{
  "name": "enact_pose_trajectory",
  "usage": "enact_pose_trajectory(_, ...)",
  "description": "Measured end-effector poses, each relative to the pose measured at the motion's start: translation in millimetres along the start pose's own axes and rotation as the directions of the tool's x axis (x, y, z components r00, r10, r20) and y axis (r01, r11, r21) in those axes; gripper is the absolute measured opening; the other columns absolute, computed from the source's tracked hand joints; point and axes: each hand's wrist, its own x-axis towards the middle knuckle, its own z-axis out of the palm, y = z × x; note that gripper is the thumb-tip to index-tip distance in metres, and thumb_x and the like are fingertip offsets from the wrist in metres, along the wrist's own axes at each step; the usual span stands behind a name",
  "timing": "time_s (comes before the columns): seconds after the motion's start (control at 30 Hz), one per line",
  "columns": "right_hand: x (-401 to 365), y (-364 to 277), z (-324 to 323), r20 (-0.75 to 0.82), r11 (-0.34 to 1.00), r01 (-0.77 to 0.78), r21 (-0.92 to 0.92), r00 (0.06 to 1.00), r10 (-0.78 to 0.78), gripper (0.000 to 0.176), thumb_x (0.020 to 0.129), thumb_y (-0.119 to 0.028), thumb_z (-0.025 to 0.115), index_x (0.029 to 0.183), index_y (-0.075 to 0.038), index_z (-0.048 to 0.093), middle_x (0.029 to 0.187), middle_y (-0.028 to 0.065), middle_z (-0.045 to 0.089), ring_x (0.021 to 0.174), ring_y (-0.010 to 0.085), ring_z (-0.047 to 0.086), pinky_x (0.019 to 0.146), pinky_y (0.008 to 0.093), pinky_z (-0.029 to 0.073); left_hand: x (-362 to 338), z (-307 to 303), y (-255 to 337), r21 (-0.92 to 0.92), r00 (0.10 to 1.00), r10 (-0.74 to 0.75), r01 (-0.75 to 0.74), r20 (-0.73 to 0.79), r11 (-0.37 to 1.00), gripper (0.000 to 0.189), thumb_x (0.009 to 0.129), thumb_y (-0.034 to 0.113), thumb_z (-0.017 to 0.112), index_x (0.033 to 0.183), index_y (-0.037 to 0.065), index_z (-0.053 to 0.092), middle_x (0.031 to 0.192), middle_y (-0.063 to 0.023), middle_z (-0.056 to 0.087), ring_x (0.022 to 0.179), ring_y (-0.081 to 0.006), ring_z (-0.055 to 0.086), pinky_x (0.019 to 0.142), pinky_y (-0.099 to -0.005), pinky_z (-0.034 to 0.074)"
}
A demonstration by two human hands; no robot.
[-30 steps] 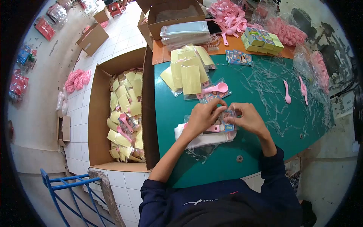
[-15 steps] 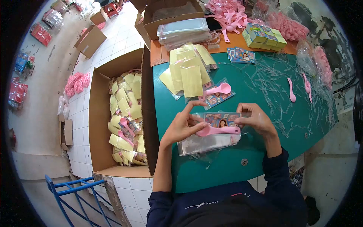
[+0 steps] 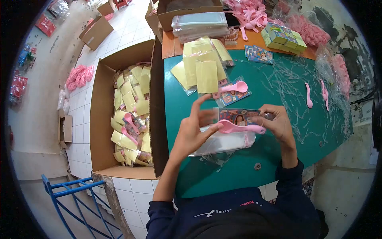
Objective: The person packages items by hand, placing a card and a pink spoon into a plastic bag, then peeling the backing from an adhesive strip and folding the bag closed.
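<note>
My right hand [image 3: 276, 121] pinches the right end of a small picture card [image 3: 238, 116] and the handle side of a pink spoon [image 3: 242, 127]. The thumb of my left hand [image 3: 193, 129] rests at the spoon's bowl, its other fingers spread and partly blurred. Under the spoon lies a stack of clear plastic bags [image 3: 223, 143] on the green table [image 3: 215, 179]. Beyond my hands, a packed spoon and card [image 3: 234, 91] lie beside a pile of packets with pale yellow cards [image 3: 203, 65].
A deep cardboard box [image 3: 95, 119] full of packets stands left of the table. Plastic scraps [image 3: 284, 85] and two pink spoons [image 3: 308, 95] lie on the right. Card stacks [image 3: 282, 38] and clear bags [image 3: 199, 24] sit at the back. A blue metal frame [image 3: 71, 193] stands lower left.
The view has shifted slightly. The spoon and card have moved a little right and away from the bag stack's left end; my left fingers have opened away from the card.
</note>
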Motion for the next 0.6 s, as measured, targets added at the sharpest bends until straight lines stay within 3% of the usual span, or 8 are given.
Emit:
enact_pose_trajectory(0.1, -11.1, -3.2, 15.3, -0.101, 0.974, 0.098, -0.202, 0.988, -0.12, 0.016, 0.075, -0.006, 0.069, 0.088, 0.001, 0.063, 0.07, 0.0046, 0.061, 0.07, 0.0119, 0.06, 0.058, 0.0236, 0.046, -34.0, 12.9, 4.2, 0.0, 0.975, -0.083, 0.085, -0.206, 0.996, 0.06, 0.089, 0.011, 0.056, 0.138, 0.008, 0.02, 0.099, -0.017, 0.062, 0.087, -0.0218, 0.064, 0.072, -0.0293, 0.053)
enact_pose_trajectory(0.13, -15.3, -8.1, 26.2, -0.129, 0.947, 0.139, -0.291, 0.975, -0.183, 0.018, 0.075, -0.006, 0.069, 0.091, 0.001, 0.063, 0.072, 0.0059, 0.062, 0.072, 0.0133, 0.061, 0.06, 0.0245, 0.048, -45.4, 20.7, 5.6, -0.188, 0.98, -0.164, 0.14, -0.117, 0.972, 0.061, 0.091, 0.011, 0.052, 0.139, 0.008, 0.015, 0.1, -0.0175, 0.061, 0.088, -0.0221, 0.064, 0.073, -0.0303, 0.053)
enact_pose_trajectory(0.2, -29.1, -19.1, 45.6, 0.131, 0.862, 0.278, -0.425, 0.961, -0.245, 0.025, 0.074, -0.009, 0.069, 0.097, -0.001, 0.062, 0.092, 0.0109, 0.062, 0.085, 0.0209, 0.062, 0.068, 0.0301, 0.051, -70.4, 35.5, 7.6, -0.523, 0.957, -0.278, 0.282, 0.088, 0.804, 0.061, 0.095, 0.01, 0.044, 0.142, 0.009, 0.004, 0.103, -0.0186, 0.06, 0.089, -0.0226, 0.063, 0.075, -0.0323, 0.053)
enact_pose_trajectory(0.23, -38.5, -20.6, 52.3, 0.277, 0.826, 0.335, -0.454, 0.934, -0.227, 0.026, 0.074, -0.01, 0.068, 0.098, -0.001, 0.062, 0.097, 0.0121, 0.06, 0.087, 0.0234, 0.062, 0.07, 0.0314, 0.051, -80.2, 35.4, 7.1, -0.553, 0.902, -0.382, 0.425, 0.199, 0.717, 0.066, 0.097, 0.01, 0.036, 0.142, 0.014, -0.013, 0.109, -0.0207, 0.057, 0.094, -0.0243, 0.062, 0.078, -0.035, 0.054)
enact_pose_trajectory(0.3, -49.9, -19.7, 57.4, 0.446, 0.766, 0.417, -0.49, 0.874, -0.19, 0.03, 0.074, -0.011, 0.068, 0.102, -0.003, 0.061, 0.106, 0.0142, 0.056, 0.091, 0.0271, 0.06, 0.073, 0.033, 0.05, -96.0, 36.1, 1.7, -0.656, 0.864, -0.453, 0.476, 0.222, 0.586, 0.069, 0.096, 0.008, 0.035, 0.141, 0.017, -0.017, 0.113, -0.0218, 0.055, 0.095, -0.0249, 0.061, 0.08, -0.0357, 0.053)
enact_pose_trajectory(0.33, -54.4, -18.4, 58.3, 0.478, 0.741, 0.44, -0.507, 0.859, -0.183, 0.034, 0.073, -0.012, 0.067, 0.105, -0.004, 0.06, 0.11, 0.015, 0.054, 0.094, 0.0285, 0.058, 0.075, 0.0333, 0.05, -103.1, 37.7, -0.3, -0.701, 0.841, -0.486, 0.495, 0.238, 0.513, 0.071, 0.096, 0.008, 0.035, 0.141, 0.018, -0.019, 0.114, -0.0223, 0.054, 0.095, -0.0252, 0.061, 0.081, -0.0361, 0.053)
enact_pose_trajectory(0.47, -66.7, -2.2, 66.2, 0.545, 0.622, 0.518, -0.587, 0.821, -0.169, 0.047, 0.072, -0.013, 0.066, 0.117, -0.008, 0.054, 0.119, 0.0165, 0.049, 0.1, 0.0298, 0.055, 0.081, 0.0349, 0.047, -110.0, 41.9, 5.5, -0.665, 0.899, -0.401, 0.409, 0.175, 0.626, 0.076, 0.095, 0.006, 0.039, 0.14, 0.019, -0.021, 0.118, -0.0215, 0.052, 0.104, -0.0237, 0.056, 0.084, -0.0358, 0.052)
enact_pose_trajectory(0.6, -66.9, -6.6, 85.3, 0.44, 0.389, 0.559, -0.732, 0.824, -0.357, 0.051, 0.073, -0.013, 0.064, 0.122, -0.006, 0.05, 0.126, 0.0164, 0.045, 0.113, 0.0303, 0.047, 0.088, 0.0391, 0.042, -81.8, 32.4, 7.3, -0.713, 0.904, -0.418, 0.349, 0.087, 0.608, 0.069, 0.096, 0.014, 0.04, 0.143, 0.021, -0.011, 0.121, -0.02, 0.049, 0.104, -0.0242, 0.056, 0.082, -0.0374, 0.052)
